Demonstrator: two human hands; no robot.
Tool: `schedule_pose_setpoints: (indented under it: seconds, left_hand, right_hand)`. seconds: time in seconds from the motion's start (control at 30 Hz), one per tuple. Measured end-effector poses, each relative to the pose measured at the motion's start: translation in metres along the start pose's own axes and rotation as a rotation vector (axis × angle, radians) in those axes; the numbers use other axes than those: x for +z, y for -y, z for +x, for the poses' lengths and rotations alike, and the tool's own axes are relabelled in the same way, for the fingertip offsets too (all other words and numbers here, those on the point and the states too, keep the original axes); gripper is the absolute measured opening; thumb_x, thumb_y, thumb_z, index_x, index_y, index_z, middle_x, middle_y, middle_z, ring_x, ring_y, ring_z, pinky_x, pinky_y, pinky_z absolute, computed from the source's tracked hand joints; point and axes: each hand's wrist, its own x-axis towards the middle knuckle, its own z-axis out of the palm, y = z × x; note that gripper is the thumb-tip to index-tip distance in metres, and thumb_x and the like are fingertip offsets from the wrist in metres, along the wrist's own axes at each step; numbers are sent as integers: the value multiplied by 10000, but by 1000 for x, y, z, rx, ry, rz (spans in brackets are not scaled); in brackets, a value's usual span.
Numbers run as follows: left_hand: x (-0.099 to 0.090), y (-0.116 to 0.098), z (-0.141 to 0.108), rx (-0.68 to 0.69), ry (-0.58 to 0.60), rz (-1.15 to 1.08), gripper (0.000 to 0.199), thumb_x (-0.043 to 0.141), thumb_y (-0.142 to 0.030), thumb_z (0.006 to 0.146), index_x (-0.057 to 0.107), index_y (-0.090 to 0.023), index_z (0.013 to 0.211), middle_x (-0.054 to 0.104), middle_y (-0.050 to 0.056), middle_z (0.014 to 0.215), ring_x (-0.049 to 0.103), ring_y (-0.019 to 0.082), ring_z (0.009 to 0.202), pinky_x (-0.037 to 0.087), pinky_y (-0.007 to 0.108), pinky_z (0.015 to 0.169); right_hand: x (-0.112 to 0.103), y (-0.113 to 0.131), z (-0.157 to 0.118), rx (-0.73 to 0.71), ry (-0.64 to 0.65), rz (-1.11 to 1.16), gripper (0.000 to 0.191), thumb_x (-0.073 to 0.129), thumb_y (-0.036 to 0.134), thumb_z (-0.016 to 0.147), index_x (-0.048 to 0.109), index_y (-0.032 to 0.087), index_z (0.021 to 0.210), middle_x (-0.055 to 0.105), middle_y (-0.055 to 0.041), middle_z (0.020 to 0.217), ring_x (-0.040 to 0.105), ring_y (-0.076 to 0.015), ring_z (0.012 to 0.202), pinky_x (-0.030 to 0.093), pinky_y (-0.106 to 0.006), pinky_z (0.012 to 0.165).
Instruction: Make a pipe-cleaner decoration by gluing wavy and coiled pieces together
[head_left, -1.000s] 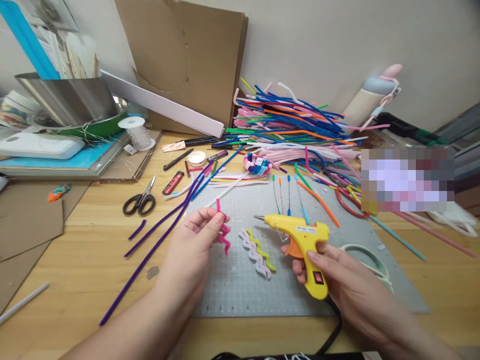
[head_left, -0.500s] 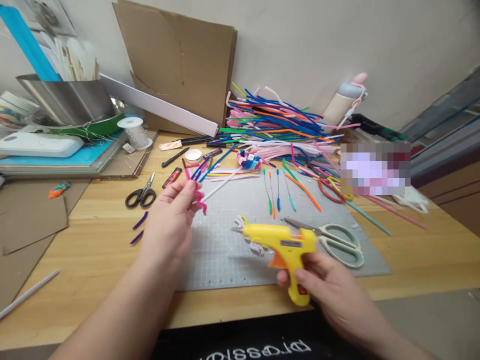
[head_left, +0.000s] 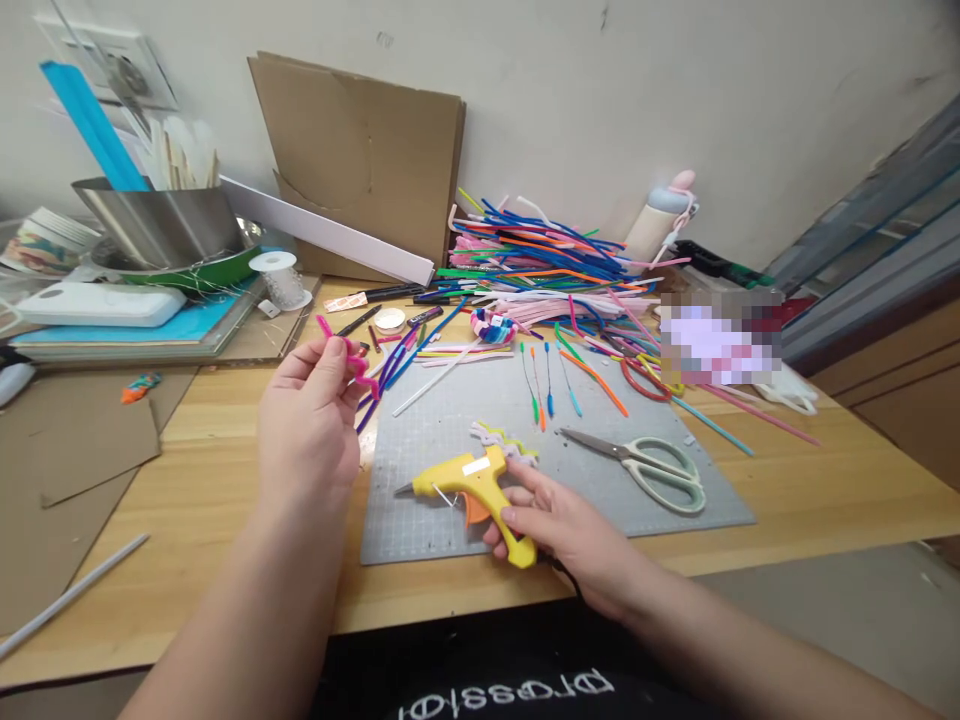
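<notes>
In the head view, the left hand (head_left: 309, 415) is pinching the pink strip (head_left: 365, 377) between thumb and fingers, over the left part of the table (head_left: 817, 470), left of the mat (head_left: 637, 515). The right hand (head_left: 570, 530) is closing its fingers round the grip of the glue gun (head_left: 465, 476), which is pointing its nozzle left above the near part of the mat. The wavy strips (head_left: 504, 440) are lying just beyond the gun, and the scissors (head_left: 664, 475) are resting to their right with the blades pointing left. Four tipped wires (head_left: 550, 395) are lying farther back on the mat. At the far side, a pile of stems (head_left: 555, 250) is spreading between the cardboard (head_left: 367, 150) and the bottle (head_left: 651, 230), with the striped ring (head_left: 493, 325) sitting at its near edge
</notes>
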Motion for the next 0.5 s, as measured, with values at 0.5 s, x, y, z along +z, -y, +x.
schedule_pose_setpoints:
  seconds: [0.5]
  left_hand:
    - [5,11,-12,-72,67,72,181,775,-236,648,629,-160,724,648,1,736,563,71,583,448,164,516]
  right_hand:
    - [-36,19,-6,-127,-187,-839,488,539,344,851,340,174,1262,566,45,625,533,-137,537,376,-279,527]
